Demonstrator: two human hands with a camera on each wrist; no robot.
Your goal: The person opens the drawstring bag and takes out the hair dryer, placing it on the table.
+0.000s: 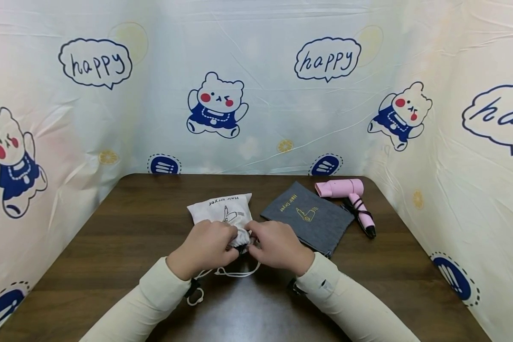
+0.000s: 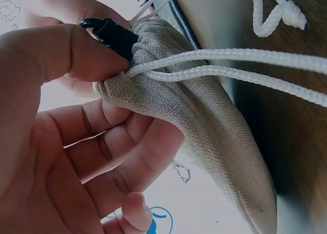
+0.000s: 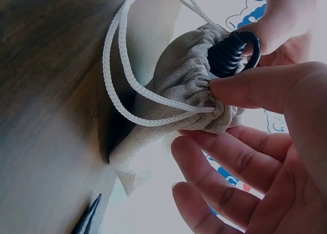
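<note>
A light drawstring bag printed "Hair Dryer" lies near the middle of the table, its gathered mouth turned toward me. My left hand pinches one side of the mouth between thumb and fingers. On the opposite side my right hand pinches the gathered rim in the same way. A black ribbed end piece with a small loop pokes out of the mouth between both hands. White drawstrings hang from the rim, and a knotted end shows in the left wrist view. The rest of the bag's contents is hidden.
Right of the hands a dark grey bag, also printed "Hair Dryer", lies flat. Beyond it is a pink hair dryer with a black cord wound round its handle. Printed curtains surround the brown wooden table.
</note>
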